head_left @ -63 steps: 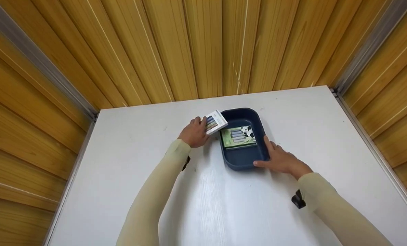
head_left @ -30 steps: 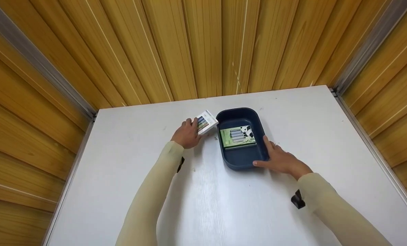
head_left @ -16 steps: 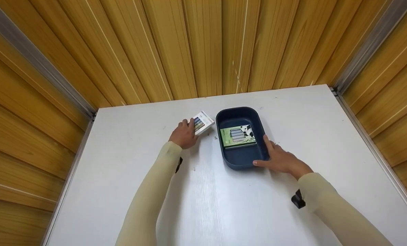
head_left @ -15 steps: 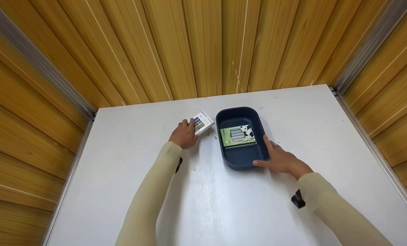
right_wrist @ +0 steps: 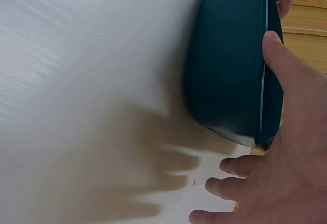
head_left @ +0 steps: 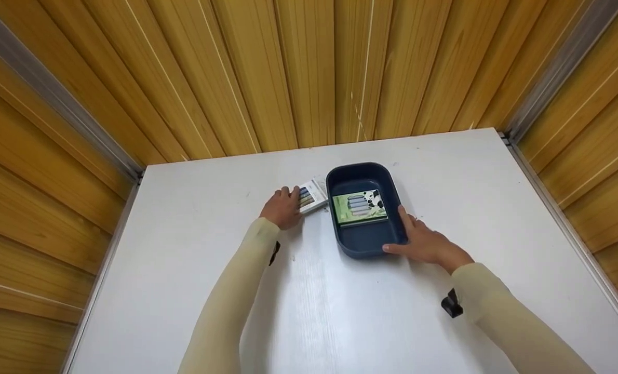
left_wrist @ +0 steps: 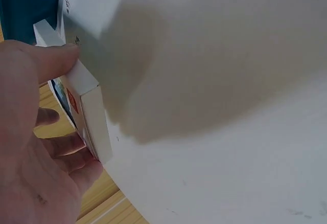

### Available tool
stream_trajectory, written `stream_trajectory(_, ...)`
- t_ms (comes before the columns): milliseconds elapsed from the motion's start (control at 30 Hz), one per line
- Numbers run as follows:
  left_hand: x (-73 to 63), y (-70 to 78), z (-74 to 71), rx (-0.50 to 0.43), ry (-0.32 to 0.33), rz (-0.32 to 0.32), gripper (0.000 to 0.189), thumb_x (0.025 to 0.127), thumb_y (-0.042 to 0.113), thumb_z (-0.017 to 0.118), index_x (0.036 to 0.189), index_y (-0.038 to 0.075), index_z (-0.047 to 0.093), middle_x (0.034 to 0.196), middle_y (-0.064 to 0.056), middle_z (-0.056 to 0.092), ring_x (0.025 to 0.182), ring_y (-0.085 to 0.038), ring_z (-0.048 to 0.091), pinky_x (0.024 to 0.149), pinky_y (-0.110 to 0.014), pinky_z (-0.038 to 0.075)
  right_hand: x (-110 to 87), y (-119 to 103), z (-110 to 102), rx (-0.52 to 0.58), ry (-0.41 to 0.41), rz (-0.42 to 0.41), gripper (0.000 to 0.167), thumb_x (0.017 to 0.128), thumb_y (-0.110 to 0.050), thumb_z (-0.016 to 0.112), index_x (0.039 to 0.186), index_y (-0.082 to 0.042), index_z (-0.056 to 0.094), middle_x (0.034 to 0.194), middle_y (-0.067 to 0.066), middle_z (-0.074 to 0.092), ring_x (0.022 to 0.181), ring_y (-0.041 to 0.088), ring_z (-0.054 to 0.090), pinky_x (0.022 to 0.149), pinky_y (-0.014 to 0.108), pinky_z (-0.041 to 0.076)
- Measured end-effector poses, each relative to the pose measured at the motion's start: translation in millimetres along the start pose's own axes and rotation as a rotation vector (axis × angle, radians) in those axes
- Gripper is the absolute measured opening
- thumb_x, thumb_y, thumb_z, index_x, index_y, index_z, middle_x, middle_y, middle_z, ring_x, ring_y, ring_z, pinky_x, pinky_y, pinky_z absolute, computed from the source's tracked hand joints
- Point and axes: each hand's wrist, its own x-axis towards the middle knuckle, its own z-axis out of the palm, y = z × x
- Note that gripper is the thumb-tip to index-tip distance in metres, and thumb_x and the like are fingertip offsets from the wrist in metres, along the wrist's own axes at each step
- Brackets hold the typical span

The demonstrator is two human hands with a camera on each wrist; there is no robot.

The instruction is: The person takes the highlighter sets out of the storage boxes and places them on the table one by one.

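Observation:
My left hand (head_left: 281,209) pinches a small white cardboard box (head_left: 314,197) between thumb and fingers; its face shows a row of short coloured sticks. The box is tilted, its far end at the left wall of a dark blue plastic bin (head_left: 363,251). In the left wrist view the thumb presses one narrow side of the box and fingertips support the other. Inside the bin lies a green box (head_left: 361,208) with a panda and several sticks pictured. My right hand (head_left: 426,243) rests at the bin's near right corner, thumb on the rim, other fingers spread and straight.
The bin stands on a white table (head_left: 195,259), towards its back edge. Wood-patterned panels (head_left: 309,78) rise behind it and at both sides. Small dark specks mark the tabletop around the bin.
My left hand has drawn the white box left from over the bin's rim, then brought it slightly back right and nearer, to the bin's outer left side. The right hand has stayed put.

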Motion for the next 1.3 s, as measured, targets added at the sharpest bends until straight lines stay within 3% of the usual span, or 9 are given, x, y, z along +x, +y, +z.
stream_trajectory(367, 2.3, 1.7, 7.1, 0.056, 0.010, 0.067, 0.062, 0.095, 0.021, 0.059, 0.149, 0.008, 0.032, 0.141, -0.021, 0.043, 0.131, -0.034, 0.046, 0.109, -0.042, 0.042, 0.0, -2.6, 1.1, 0.017, 0.001, 0.003, 0.116, 0.080, -0.074, 0.054, 0.153, -0.022, -0.019, 0.161, 0.024, 0.004, 0.142, 0.054, 0.016, 0.108, 0.071, 0.022)
stream_trajectory(600, 2.5, 2.1, 14.2, 0.081, 0.050, 0.086, 0.045, 0.098, 0.007, 0.049, 0.143, 0.007, 0.042, 0.137, -0.021, 0.045, 0.124, -0.032, 0.049, 0.103, -0.042, 0.046, 1.0, -1.8, 3.5, 0.020, 0.000, 0.001, 0.118, 0.078, -0.076, 0.055, 0.153, -0.022, -0.018, 0.161, 0.024, 0.004, 0.142, 0.054, 0.016, 0.108, 0.071, 0.024)
stream_trajectory(867, 5.1, 10.9, 15.0, 0.028, 0.059, 0.085, 0.038, 0.100, 0.008, 0.049, 0.138, 0.010, 0.051, 0.149, -0.015, 0.041, 0.134, -0.029, 0.046, 0.105, -0.042, 0.046, 0.7, -0.6, 1.4, 0.031, -0.005, 0.012, 0.117, 0.080, -0.074, 0.056, 0.153, -0.022, -0.019, 0.161, 0.023, 0.003, 0.143, 0.054, 0.014, 0.108, 0.071, 0.023)
stream_trajectory(1100, 3.9, 18.3, 15.7, 0.006, 0.154, 0.146, 0.028, 0.094, 0.002, 0.058, 0.118, 0.010, 0.068, 0.125, -0.015, 0.064, 0.112, -0.030, 0.063, 0.093, -0.043, 0.053, 0.1, -0.6, -0.3, 0.012, 0.005, 0.010, 0.116, 0.080, -0.073, 0.056, 0.154, -0.020, -0.017, 0.161, 0.024, 0.005, 0.143, 0.052, 0.015, 0.109, 0.071, 0.022)
stream_trajectory(1300, 6.5, 18.6, 16.4, -0.018, 0.189, 0.152, 0.026, 0.092, -0.001, 0.059, 0.113, 0.009, 0.071, 0.114, -0.016, 0.068, 0.102, -0.031, 0.067, 0.087, -0.043, 0.056, 1.6, 0.7, 0.7, 0.017, 0.000, 0.015, 0.118, 0.079, -0.074, 0.056, 0.153, -0.021, -0.018, 0.161, 0.024, 0.004, 0.143, 0.052, 0.014, 0.109, 0.070, 0.022)
